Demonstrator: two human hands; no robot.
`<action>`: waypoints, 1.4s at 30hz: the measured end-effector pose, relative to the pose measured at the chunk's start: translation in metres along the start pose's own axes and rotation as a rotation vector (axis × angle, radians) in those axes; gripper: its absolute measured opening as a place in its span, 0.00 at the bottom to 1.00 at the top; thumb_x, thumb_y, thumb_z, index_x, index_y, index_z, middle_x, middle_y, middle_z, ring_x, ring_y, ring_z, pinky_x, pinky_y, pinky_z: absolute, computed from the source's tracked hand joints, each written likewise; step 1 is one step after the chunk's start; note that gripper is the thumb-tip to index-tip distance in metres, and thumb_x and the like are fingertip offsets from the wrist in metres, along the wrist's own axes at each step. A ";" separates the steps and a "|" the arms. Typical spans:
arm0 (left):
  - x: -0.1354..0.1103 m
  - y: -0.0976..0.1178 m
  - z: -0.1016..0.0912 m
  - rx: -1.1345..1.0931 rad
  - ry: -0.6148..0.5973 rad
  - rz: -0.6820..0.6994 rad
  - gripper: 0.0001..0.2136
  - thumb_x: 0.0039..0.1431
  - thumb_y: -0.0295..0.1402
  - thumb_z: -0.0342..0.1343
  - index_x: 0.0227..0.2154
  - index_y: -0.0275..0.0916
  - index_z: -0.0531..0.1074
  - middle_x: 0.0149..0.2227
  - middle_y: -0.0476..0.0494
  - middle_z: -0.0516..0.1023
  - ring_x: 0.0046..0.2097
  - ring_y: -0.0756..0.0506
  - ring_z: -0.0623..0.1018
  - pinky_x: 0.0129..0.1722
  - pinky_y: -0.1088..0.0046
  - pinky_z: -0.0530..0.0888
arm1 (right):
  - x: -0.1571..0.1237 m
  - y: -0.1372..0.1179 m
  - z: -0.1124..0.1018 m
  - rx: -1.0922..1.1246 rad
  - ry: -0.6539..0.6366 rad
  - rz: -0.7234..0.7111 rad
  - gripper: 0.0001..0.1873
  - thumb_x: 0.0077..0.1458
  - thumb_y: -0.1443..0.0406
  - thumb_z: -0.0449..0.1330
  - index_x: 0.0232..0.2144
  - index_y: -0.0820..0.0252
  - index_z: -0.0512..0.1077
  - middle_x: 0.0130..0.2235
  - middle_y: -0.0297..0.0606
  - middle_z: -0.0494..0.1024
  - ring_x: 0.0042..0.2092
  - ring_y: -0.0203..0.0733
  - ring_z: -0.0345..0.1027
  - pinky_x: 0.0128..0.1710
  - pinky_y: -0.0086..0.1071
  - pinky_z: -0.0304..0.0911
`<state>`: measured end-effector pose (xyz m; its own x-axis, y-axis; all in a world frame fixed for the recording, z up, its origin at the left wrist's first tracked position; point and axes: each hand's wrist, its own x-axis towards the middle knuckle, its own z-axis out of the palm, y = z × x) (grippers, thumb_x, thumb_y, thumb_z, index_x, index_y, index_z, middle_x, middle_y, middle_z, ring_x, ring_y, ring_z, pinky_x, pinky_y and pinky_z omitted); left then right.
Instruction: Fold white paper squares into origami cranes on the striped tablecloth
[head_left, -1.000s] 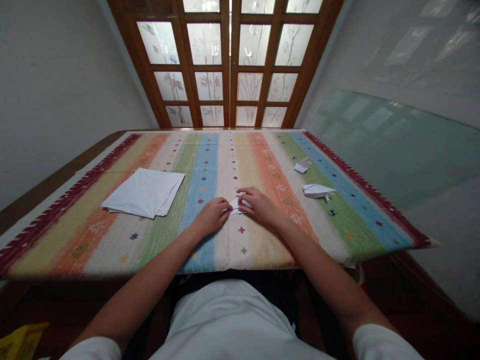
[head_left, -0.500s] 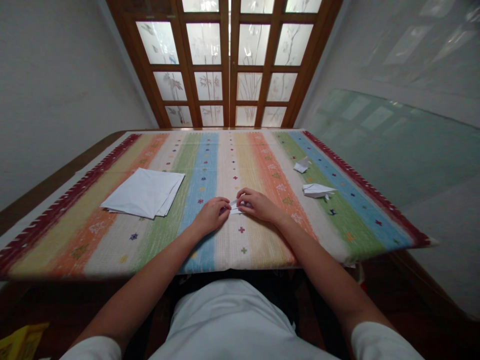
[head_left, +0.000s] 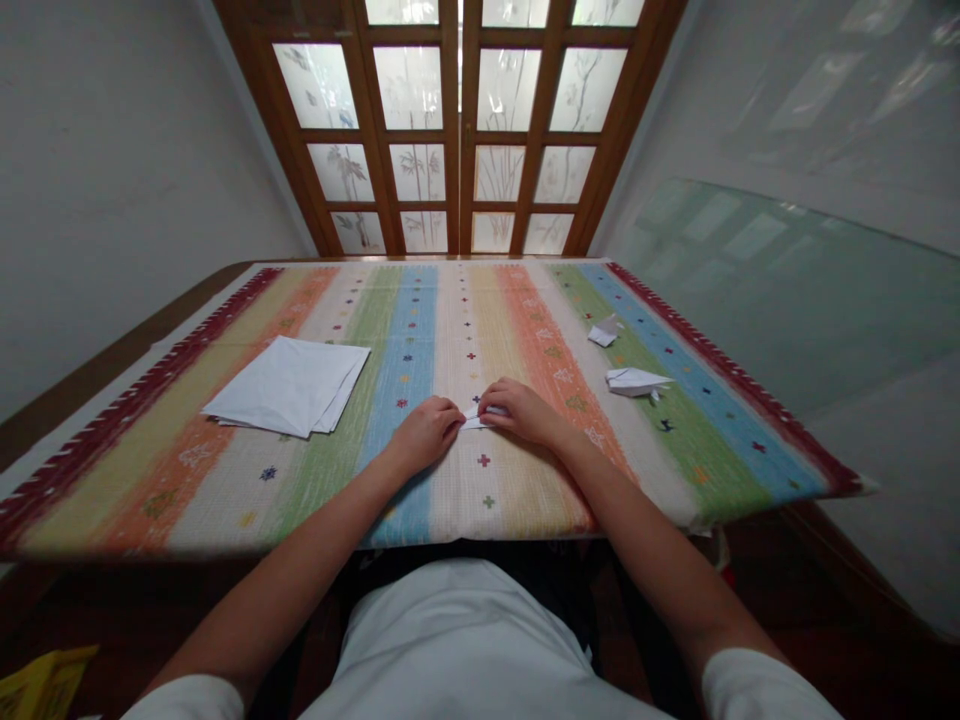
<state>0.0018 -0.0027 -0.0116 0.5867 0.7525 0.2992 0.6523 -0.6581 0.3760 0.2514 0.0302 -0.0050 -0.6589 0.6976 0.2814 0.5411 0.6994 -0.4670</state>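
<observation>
A small folded piece of white paper (head_left: 472, 421) lies on the striped tablecloth in front of me, mostly covered by my fingers. My left hand (head_left: 431, 432) pinches its left end, fingertips down near the cloth. From the other side my right hand (head_left: 519, 410) grips the paper with fingers curled over it. The two hands are a short gap apart, and a strip of the paper shows between them. How the folds run under the fingers is hidden.
A stack of white paper sheets (head_left: 289, 385) lies to the left. Two folded paper figures, a smaller one (head_left: 604, 331) and a longer one (head_left: 636, 382), rest on the right. The striped tablecloth (head_left: 322, 500) covers the table. Beyond stands a wood-and-glass door (head_left: 459, 150).
My right fingers have lowered and flattened slightly onto the paper. My left fingertips have shifted a little to the right. Everything else stays in place.
</observation>
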 end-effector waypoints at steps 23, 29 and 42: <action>-0.002 0.008 0.004 0.179 -0.033 0.090 0.10 0.74 0.27 0.54 0.42 0.33 0.81 0.44 0.34 0.83 0.48 0.39 0.81 0.53 0.60 0.79 | -0.010 -0.011 -0.008 -0.005 -0.012 -0.023 0.09 0.63 0.70 0.64 0.41 0.58 0.84 0.44 0.46 0.87 0.47 0.49 0.78 0.51 0.40 0.70; -0.002 0.008 0.001 0.155 -0.049 0.045 0.10 0.74 0.28 0.53 0.43 0.35 0.81 0.44 0.35 0.82 0.46 0.41 0.81 0.50 0.63 0.79 | -0.005 -0.005 -0.001 -0.054 0.028 0.022 0.12 0.71 0.68 0.59 0.46 0.60 0.84 0.45 0.48 0.86 0.47 0.48 0.79 0.51 0.39 0.71; 0.001 0.002 0.001 0.004 0.027 -0.041 0.10 0.73 0.29 0.54 0.45 0.37 0.81 0.44 0.37 0.83 0.47 0.41 0.82 0.51 0.62 0.79 | 0.004 0.002 0.004 -0.109 0.026 0.049 0.13 0.71 0.68 0.59 0.44 0.60 0.85 0.45 0.49 0.85 0.47 0.49 0.75 0.52 0.42 0.69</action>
<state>0.0043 -0.0038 -0.0118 0.5468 0.7790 0.3070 0.6775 -0.6271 0.3845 0.2475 0.0330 -0.0085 -0.6169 0.7345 0.2828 0.6273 0.6758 -0.3870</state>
